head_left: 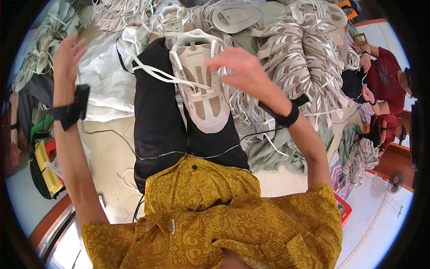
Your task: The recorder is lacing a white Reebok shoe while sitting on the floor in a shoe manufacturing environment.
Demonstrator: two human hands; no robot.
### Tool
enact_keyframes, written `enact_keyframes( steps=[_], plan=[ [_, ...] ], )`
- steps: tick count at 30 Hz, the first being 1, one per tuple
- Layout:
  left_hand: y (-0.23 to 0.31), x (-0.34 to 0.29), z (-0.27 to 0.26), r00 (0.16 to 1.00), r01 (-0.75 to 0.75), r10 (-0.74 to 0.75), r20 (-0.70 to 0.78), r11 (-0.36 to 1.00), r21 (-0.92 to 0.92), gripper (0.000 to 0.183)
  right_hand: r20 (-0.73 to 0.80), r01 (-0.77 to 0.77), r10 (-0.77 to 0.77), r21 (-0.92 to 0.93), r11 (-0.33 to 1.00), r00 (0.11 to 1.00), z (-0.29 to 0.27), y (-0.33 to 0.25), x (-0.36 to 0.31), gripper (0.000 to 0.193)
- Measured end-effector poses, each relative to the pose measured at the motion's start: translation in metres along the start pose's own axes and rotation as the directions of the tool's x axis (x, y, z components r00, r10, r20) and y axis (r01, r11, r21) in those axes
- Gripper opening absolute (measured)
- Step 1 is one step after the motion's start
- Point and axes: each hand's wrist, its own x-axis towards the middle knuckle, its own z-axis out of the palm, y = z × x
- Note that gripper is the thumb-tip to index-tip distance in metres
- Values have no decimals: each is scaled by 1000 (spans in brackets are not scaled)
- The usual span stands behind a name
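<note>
A beige and white shoe upper (208, 109) lies on my lap, toe end toward me, with mesh panels and a padded collar. White shoelace (166, 75) is threaded near its lower eyelets and trails off to the left in loose strands. Raised at the far left, my left hand (67, 56) is open with its fingers apart, well away from the upper. My right hand (237, 69) hovers over the right side of the upper. It is slightly blurred, its thumb apart from the fingers, and nothing shows between them.
Bundled shoe uppers (304, 67) are heaped at the right, with more piles at the back. White plastic sheeting (105, 89) covers floor at the left. A thin cable (168, 158) crosses my lap between black wrist straps. Other people (387, 80) in dark red sit at the right.
</note>
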Motion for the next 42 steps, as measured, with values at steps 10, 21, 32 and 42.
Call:
enact_keyframes(
  steps=[10, 21, 32, 42],
  plan=[
    [-57, -181, 99, 238, -959, 482, 843, 253, 127, 16, 323, 283, -165, -367, 886, 932, 18, -15, 10, 27],
    [-70, -167, 98, 192, -970, 325, 926, 203, 130, 17, 279, 97, -38, -203, 974, 960, 23, -5, -1, 33],
    [-62, -164, 98, 273, -923, 551, 789, 382, 52, 19, 138, -49, 31, 128, 991, 990, 22, 18, -21, 39],
    [-82, -205, 102, 437, -899, 406, 803, 233, 371, 15, -58, -41, 34, -120, 992, 998, 35, -10, -40, 37]
  ],
)
